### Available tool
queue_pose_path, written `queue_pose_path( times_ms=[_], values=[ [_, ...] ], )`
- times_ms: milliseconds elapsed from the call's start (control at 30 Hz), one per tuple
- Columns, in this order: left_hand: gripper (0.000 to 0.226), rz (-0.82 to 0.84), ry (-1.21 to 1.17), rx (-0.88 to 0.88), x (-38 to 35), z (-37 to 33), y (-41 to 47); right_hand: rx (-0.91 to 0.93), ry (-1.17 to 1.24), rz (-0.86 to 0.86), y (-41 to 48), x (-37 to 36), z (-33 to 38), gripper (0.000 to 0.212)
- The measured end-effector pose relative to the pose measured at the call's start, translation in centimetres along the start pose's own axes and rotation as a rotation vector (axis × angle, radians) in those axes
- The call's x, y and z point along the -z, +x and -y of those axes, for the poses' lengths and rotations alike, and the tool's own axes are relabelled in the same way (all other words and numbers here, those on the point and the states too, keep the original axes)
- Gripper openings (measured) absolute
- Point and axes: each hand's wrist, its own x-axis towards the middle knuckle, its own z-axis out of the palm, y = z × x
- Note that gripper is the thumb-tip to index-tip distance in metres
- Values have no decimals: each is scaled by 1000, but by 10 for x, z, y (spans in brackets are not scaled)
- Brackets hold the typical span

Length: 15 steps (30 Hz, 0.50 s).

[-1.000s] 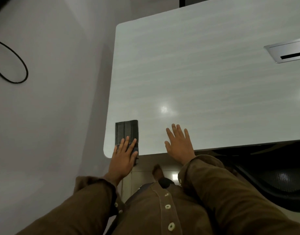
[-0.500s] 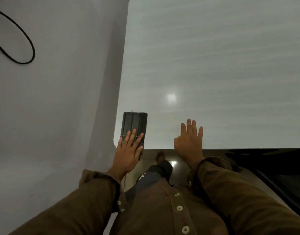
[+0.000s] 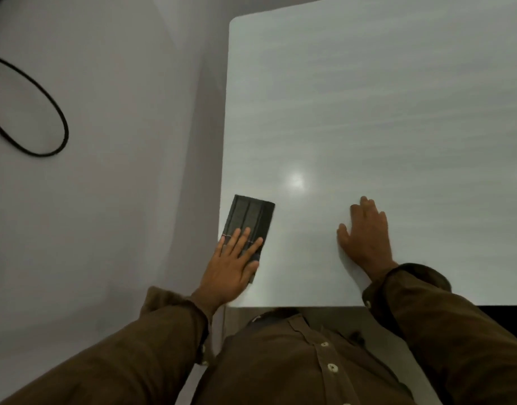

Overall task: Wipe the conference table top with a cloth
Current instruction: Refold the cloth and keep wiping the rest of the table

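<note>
Head view: down onto pale conference table top. On its bare surface, right hand laid flat, fingers straight. Near the left corner, left hand spread flat, pressing the dark folded cloth.
</note>
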Motion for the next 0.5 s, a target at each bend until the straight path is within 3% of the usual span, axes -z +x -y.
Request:
queue_pose_path(
  times_ms=[200,267,400,500],
  values=[
    [59,-24,-55,289,34,-5,128,-143,-8,-52,23,8,-26,69],
    [61,-24,-36,191,34,-4,143,-144,-4,-69,22,4,-29,70],
    [54,-55,31,-178,25,46,121,-105,-83,-88,23,3,-41,63],
    [54,-68,26,-120,35,81,145,-234,-74,-105,30,5,-51,69]
  ],
)
